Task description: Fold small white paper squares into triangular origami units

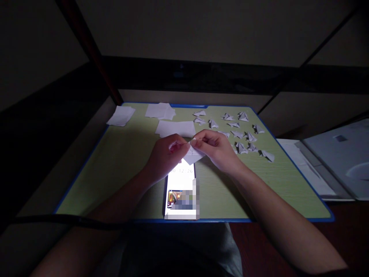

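Between my two hands is a small white piece of folded paper (192, 157), held up over the top end of a lit phone (181, 181). My left hand (168, 154) pinches its upper left edge between thumb and forefinger. From the other side, my right hand (215, 148) pinches the upper right edge, its fingertips close to those of the left. The paper's lower part hangs down to a blunt point. My fingers cover some of its folds.
The green table (127, 165) has a blue rim. White paper stacks lie at the far left (121, 115) and far middle (161, 110), with sheets (175, 128) just beyond my hands. Several small folded paper pieces (243, 116) are scattered on the right. A dark cable (72, 220) crosses the front left.
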{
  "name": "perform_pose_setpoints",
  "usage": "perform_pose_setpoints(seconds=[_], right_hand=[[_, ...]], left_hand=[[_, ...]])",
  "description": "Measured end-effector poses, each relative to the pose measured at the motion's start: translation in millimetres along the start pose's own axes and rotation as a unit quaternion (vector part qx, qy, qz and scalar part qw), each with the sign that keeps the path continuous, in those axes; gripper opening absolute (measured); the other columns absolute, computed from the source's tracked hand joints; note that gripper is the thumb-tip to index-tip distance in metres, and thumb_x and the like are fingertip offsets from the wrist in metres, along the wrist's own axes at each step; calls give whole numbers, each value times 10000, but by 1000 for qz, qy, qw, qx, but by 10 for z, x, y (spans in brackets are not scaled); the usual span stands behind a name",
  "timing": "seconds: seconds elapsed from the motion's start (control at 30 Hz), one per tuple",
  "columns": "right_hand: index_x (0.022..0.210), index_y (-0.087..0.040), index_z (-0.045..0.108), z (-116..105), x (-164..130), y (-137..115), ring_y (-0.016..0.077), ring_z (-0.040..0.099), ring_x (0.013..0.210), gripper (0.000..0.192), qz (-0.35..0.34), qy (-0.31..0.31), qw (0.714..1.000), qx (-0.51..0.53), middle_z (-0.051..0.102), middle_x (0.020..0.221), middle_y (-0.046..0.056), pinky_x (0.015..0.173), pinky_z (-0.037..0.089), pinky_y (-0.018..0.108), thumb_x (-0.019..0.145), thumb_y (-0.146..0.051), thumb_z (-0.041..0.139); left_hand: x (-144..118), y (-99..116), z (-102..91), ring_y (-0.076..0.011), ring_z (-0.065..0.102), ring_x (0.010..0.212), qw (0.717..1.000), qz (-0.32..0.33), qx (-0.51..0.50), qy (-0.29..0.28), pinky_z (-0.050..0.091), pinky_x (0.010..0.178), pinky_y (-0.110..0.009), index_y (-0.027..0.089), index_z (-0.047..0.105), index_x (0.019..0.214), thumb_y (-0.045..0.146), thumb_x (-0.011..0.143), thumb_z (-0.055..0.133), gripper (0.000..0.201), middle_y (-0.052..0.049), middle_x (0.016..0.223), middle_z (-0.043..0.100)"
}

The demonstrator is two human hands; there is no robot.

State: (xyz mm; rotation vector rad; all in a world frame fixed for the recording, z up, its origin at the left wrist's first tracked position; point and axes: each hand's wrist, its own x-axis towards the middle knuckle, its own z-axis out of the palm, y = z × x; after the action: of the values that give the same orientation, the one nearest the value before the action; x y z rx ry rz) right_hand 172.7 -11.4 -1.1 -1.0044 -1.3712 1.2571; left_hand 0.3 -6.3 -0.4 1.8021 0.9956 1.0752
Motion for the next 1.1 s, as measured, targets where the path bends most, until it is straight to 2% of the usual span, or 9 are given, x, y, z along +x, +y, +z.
perform_pose_setpoints(seconds=[0.37,0.53,0.7,1.1], right_hand=[[669,-180,640,-12,-3,-11,80,437,487,159,-30,9,999,10,555,545,-42,464,282,235,750,-289,723],[687,-175,645,9,-6,-26,79,455,493,146,-23,9,1000,17,571,562,-40,458,292,225,701,-272,753],[717,-174,667,12,-2,-24,74,457,490,116,-33,11,999,29,594,580,-32,453,303,221,714,-261,743],[707,-168,666,-11,-4,29,73,477,476,176,-23,14,999,42,609,573,-28,442,309,219,742,-308,768]], left_hand=[[8,1,19,-73,520,441,1000,3,-15,-25,409,415,-175,169,586,677,244,813,582,156,41,509,550],[9,-19,19,-68,518,426,999,19,-18,-21,410,404,-160,169,591,657,235,806,576,164,48,493,540],[2,-15,15,-75,538,436,1000,5,-20,-18,419,398,-163,172,589,641,236,794,589,166,41,506,559],[-6,0,20,-77,548,443,1000,6,-11,-25,423,399,-160,174,592,655,237,806,600,164,38,511,567]])
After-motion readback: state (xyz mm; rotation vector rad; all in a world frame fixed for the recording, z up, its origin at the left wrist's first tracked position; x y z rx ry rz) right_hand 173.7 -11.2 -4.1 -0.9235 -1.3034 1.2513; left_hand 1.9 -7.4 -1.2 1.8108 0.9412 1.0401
